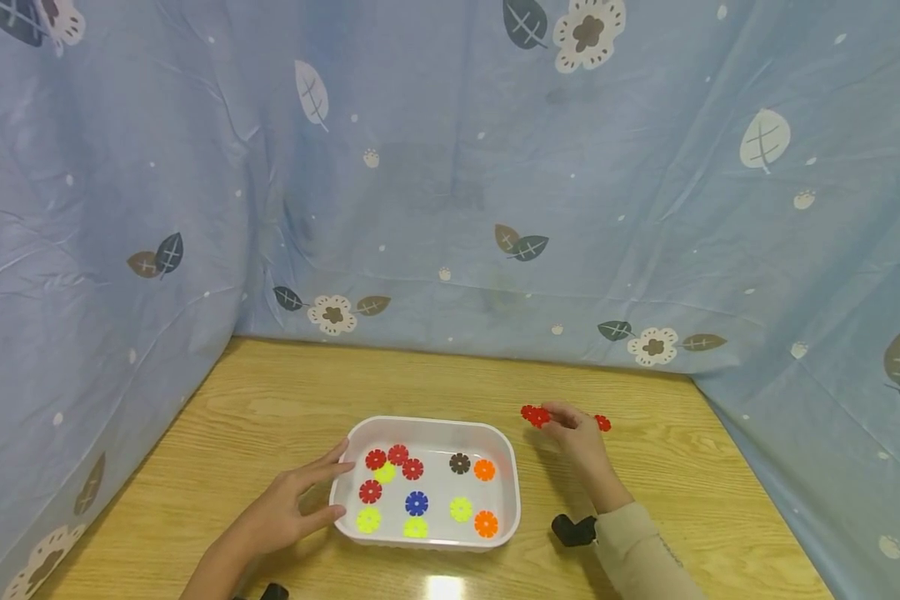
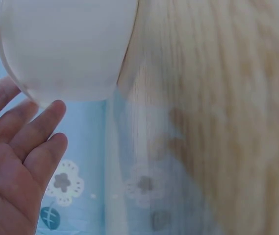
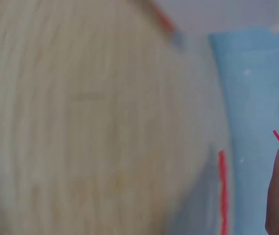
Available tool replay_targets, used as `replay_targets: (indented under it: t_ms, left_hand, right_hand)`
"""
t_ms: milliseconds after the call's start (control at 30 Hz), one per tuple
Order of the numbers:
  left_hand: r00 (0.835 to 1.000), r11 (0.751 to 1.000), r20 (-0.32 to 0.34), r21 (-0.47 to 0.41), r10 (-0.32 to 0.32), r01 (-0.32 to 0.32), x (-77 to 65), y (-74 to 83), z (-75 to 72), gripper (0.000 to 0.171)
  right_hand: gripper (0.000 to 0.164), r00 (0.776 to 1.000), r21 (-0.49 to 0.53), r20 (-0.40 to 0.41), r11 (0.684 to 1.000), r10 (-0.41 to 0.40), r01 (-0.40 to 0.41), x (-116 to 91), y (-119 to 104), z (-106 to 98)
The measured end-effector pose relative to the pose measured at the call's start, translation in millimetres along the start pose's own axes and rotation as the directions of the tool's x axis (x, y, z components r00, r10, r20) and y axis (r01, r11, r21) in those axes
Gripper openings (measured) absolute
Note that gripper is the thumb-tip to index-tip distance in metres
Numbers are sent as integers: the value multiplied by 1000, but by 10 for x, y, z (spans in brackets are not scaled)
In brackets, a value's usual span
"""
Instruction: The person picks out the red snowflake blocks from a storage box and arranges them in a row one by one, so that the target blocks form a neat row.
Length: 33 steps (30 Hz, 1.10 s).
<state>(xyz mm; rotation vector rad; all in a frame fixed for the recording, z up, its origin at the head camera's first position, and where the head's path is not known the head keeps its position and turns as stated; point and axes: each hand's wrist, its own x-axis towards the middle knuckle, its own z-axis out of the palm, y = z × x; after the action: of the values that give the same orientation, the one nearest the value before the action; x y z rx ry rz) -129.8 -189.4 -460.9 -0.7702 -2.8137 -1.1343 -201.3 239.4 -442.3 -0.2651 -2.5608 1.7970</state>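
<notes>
A white plastic tray [image 1: 427, 542] stands on the table, holding several flat notched discs: red [image 1: 371, 492], yellow [image 1: 369, 520], orange [image 1: 486, 524], a blue one [image 1: 416, 503] and a dark brown one [image 1: 460, 463]. At its left end my left hand [image 1: 292, 504] rests with fingers and thumb spread against the rim; the left wrist view has the fingertips [image 2: 56, 108] at the tray's wall. Right of the tray, my right hand [image 1: 581, 442] pinches a red notched disc [image 3: 278, 138] between thumb and fingers. More red pieces [image 1: 603, 423] show beside that hand, partly hidden behind it.
The wooden table [image 1: 285, 392] is bounded at the back and sides by a blue patterned cloth [image 1: 450, 208]. A black wrist-worn piece [image 1: 574, 531] sits by the right sleeve [image 1: 637, 546]. On the table in the right wrist view lies a red strip [image 3: 222, 191].
</notes>
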Motion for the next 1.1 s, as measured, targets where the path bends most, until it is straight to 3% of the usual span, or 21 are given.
replay_targets:
  t_ms: [300, 500, 867, 1100]
  left_hand:
    - [1000, 1000, -2, -4, -10, 10, -11, 9, 16, 51]
    - [1000, 1000, -16, 6, 22, -22, -14, -4, 29, 50]
    - [1000, 1000, -14, -3, 22, -22, -10, 5, 13, 50]
    - [1000, 1000, 5, -2, 3, -3, 5, -1, -1, 51]
  right_hand:
    - [36, 997, -103, 52, 994, 53, -48, 145, 188, 34]
    - [34, 995, -144, 75, 988, 62, -51, 163, 208, 76]
    - [30, 999, -320, 36, 947, -5, 16, 181, 235, 148]
    - [32, 998, -309, 26, 949, -52, 57, 180, 238, 154]
